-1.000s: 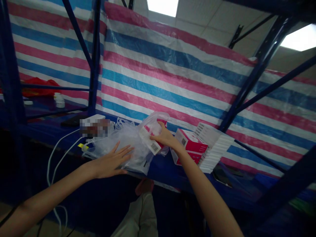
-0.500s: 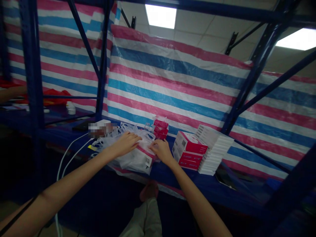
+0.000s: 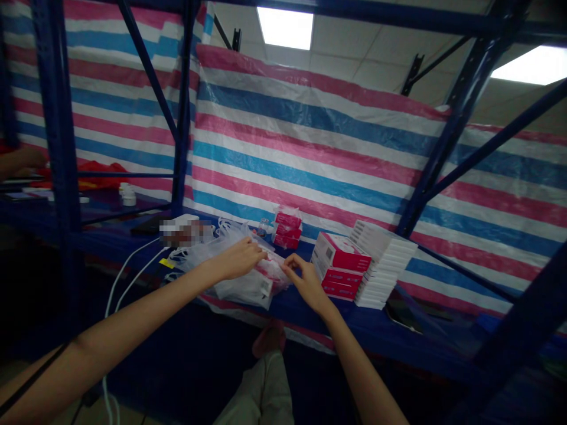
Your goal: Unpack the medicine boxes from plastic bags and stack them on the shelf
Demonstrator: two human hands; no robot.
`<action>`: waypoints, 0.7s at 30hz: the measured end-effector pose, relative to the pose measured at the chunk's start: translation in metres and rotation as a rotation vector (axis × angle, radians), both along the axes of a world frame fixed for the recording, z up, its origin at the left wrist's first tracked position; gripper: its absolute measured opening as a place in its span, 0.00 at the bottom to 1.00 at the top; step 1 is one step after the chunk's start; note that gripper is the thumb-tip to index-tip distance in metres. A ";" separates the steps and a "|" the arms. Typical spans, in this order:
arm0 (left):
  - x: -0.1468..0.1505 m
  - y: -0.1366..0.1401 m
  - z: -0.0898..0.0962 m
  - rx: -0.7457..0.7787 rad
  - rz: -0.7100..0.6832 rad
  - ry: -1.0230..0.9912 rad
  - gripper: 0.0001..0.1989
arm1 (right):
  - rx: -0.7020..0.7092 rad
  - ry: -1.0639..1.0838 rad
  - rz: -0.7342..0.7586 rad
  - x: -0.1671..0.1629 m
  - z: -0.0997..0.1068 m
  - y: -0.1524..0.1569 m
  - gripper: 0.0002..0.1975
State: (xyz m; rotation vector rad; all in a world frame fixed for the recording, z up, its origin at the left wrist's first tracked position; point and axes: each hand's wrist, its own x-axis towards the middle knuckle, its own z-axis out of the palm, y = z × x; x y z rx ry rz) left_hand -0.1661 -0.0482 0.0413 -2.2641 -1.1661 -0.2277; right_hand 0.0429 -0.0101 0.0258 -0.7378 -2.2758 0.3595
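Observation:
Clear plastic bags (image 3: 208, 254) lie in a crumpled pile on the blue shelf in front of me. A red and white box (image 3: 254, 286) shows among the film near the front edge. My left hand (image 3: 246, 258) is closed over the top of the pile, with its curled fingertips gripping the plastic. To the right, my right hand (image 3: 306, 282) pinches the film's right edge between thumb and fingers. Between the two hands the plastic is stretched over something pale and red that I cannot make out clearly.
Red and white boxes (image 3: 341, 268) are stacked on the right, beside a tall stack of white boxes (image 3: 385, 268). Small red packs (image 3: 287, 227) and a small clear bottle (image 3: 263, 226) stand behind. A phone (image 3: 403, 317) lies far right. White cables (image 3: 114, 289) hang left. Another person's hand (image 3: 24, 159) shows far left.
My right hand has moved right, drawing the film's edge outward. My left hand has shifted slightly right and its fingers are more curled. More of the red packs behind is visible.

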 end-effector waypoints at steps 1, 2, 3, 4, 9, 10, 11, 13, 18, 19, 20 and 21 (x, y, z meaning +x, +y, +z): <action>-0.008 0.002 -0.001 0.019 0.051 0.013 0.11 | 0.032 -0.080 -0.050 0.001 -0.001 -0.001 0.14; -0.016 0.002 -0.001 0.043 0.094 0.022 0.09 | 0.081 -0.169 -0.105 0.002 -0.002 -0.001 0.14; -0.024 0.001 -0.002 0.068 0.129 0.025 0.08 | 0.138 -0.259 -0.166 0.004 -0.005 0.000 0.14; -0.032 -0.001 -0.003 0.088 0.156 0.025 0.07 | 0.194 -0.340 -0.231 0.006 -0.008 0.001 0.14; -0.042 -0.011 -0.007 0.100 0.249 0.024 0.09 | 0.272 -0.546 -0.501 0.005 -0.023 0.014 0.17; -0.040 -0.011 -0.008 0.092 0.243 0.021 0.09 | 0.265 -0.553 -0.530 0.003 -0.025 0.017 0.18; -0.038 -0.010 -0.009 0.090 0.227 0.012 0.08 | 0.266 -0.546 -0.555 0.002 -0.026 0.020 0.19; -0.036 -0.006 -0.011 0.115 0.181 -0.022 0.07 | 0.308 -0.488 -0.580 -0.002 -0.027 0.022 0.18; -0.037 -0.002 -0.014 0.030 -0.024 -0.114 0.12 | 0.443 -0.246 -0.335 -0.009 -0.031 0.015 0.16; -0.037 -0.004 -0.013 -0.038 -0.068 -0.137 0.11 | 0.439 -0.220 -0.239 -0.009 -0.034 0.012 0.19; -0.036 -0.007 -0.013 -0.109 -0.102 -0.164 0.11 | 0.429 -0.197 -0.156 -0.008 -0.037 0.010 0.20; -0.036 -0.011 -0.013 -0.177 -0.129 -0.193 0.10 | 0.416 -0.172 -0.105 -0.006 -0.041 0.008 0.19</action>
